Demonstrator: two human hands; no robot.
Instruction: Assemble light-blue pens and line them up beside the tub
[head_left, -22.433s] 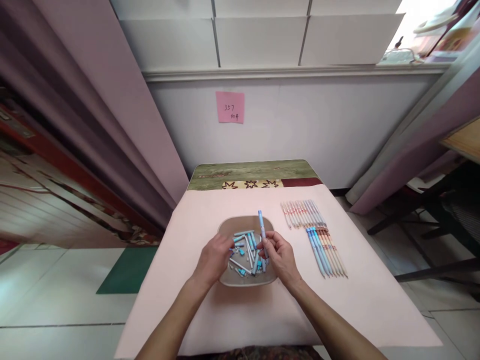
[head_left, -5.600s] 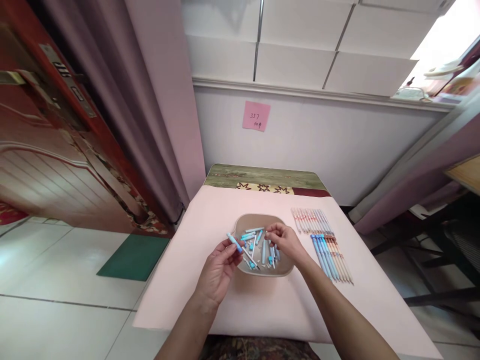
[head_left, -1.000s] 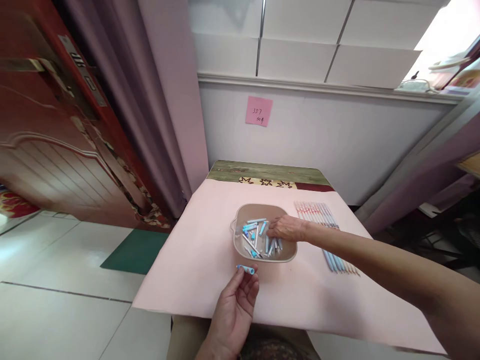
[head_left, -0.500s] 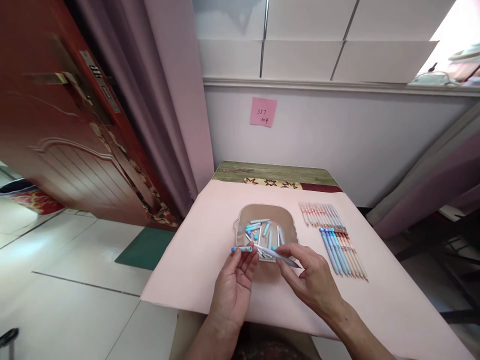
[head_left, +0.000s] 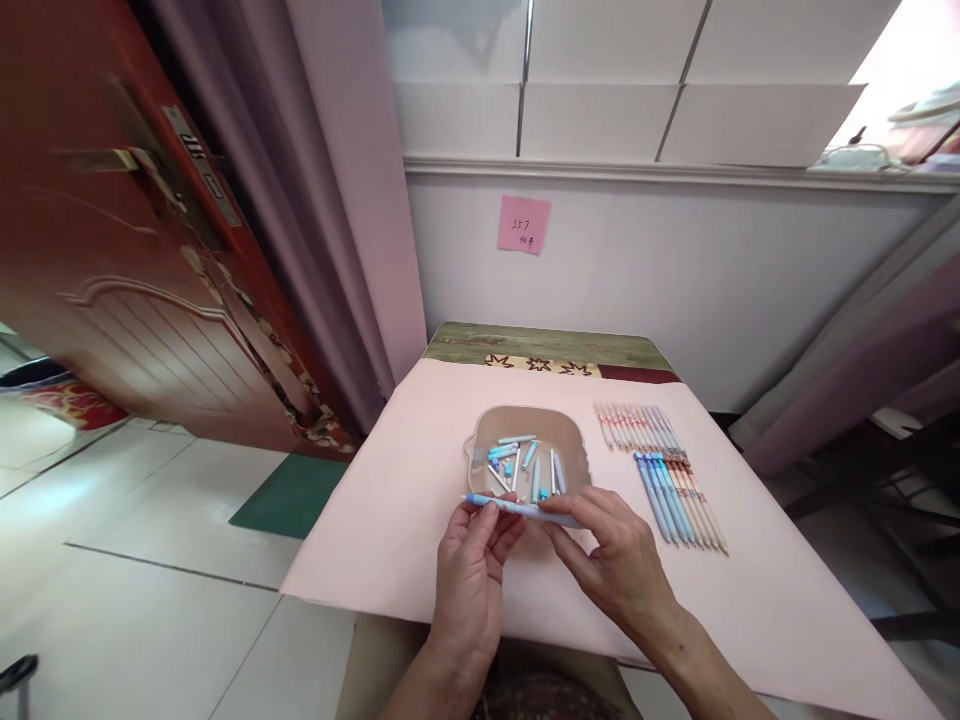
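A light blue pen (head_left: pixel 517 507) lies across both my hands above the near edge of a beige plastic bin (head_left: pixel 525 415). My left hand (head_left: pixel 476 555) pinches its darker blue end between thumb and fingers. The lighter right part of the barrel is gripped by my right hand (head_left: pixel 607 540), whose fingers hide the far tip. Inside the bin lie loose pen parts (head_left: pixel 517 455), blue and white, among them short blue barrel pieces and thin white refills.
To the right, a row of blue and cream pens (head_left: pixel 679 500) lies side by side, with another row of pale pens (head_left: pixel 637 428) behind it. The table (head_left: pixel 390 520) wears a pink cover. Behind it, the wall bears a pink note (head_left: pixel 523 225). A red door (head_left: pixel 150 250) stands left.
The blue end piece in my left hand and the pale barrel in my right were apart. Now they are in line and joined as one pen, and my hands are closer together.
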